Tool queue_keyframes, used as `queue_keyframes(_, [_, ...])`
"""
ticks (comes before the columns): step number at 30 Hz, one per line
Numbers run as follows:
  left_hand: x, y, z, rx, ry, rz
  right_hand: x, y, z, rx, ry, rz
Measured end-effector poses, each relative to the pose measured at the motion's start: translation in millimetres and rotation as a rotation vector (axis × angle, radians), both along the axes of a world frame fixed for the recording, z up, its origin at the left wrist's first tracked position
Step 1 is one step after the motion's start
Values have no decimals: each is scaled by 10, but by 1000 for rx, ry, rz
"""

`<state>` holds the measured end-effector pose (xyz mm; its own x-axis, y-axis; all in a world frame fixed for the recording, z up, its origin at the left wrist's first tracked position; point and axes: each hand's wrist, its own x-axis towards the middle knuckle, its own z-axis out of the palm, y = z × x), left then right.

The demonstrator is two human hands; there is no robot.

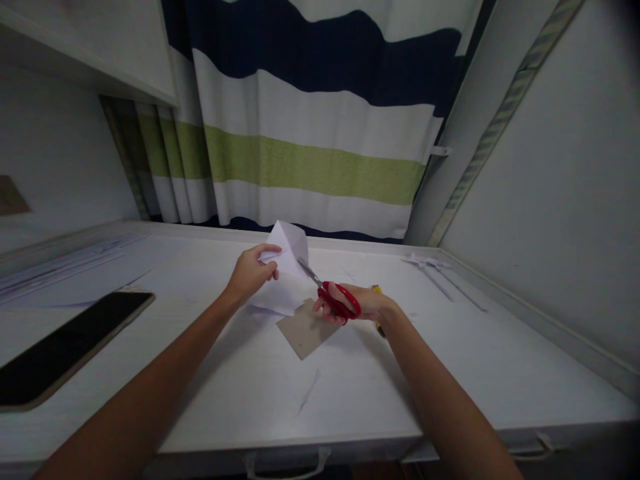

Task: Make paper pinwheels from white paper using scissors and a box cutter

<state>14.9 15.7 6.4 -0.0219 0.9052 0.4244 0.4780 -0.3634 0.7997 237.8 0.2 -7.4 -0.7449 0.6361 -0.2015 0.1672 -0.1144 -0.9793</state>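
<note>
My left hand (254, 272) pinches a creased sheet of white paper (290, 283) between thumb and fingers, holding it up over the desk. In my right hand (363, 303) is a pair of red-handled scissors (343, 300), with fingers through the loops. The metal blades point up and left and meet the right part of the paper; whether they are parted cannot be made out. Below the scissors a grey-brown square of card (305, 333) lies on the desk. A yellow and black object (379, 328) is partly hidden behind my right wrist.
A dark-screened phone or tablet (75, 347) lies at the left, near a stack of white paper sheets (65, 267). White paper shapes on thin sticks (435, 270) rest at the back right. A striped curtain (310, 120) hangs behind the white desk (240, 400).
</note>
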Motion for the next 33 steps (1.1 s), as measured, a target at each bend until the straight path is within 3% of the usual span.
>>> queue_keyframes(3, [-124,75,-2,99,199,162,88,-7,65,100,19,39])
queue_keyframes(5, [-163,94,3,135,286,180,83,-13,112,227,142,-2])
queue_keyframes(8, [-150,73,11,117,349,104,-19,15,130,432,346,-357])
queue_keyframes(11, [-89,16,17,107,395,-15,-140,92,53,645,207,-682])
queue_keyframes(14, [-24,-41,24,114,442,-141,-201,148,-55,769,26,-761])
queue_keyframes(19, [33,-75,38,170,438,-321,-202,125,-130,690,12,-678])
queue_keyframes(24, [35,-42,34,306,327,-179,-240,110,-151,507,223,-742])
queue_keyframes(27, [58,-23,-22,260,276,-154,-289,112,-172,411,340,-821])
queue_keyframes(33, [191,-48,-149,70,100,-263,-363,95,-177,227,501,-865])
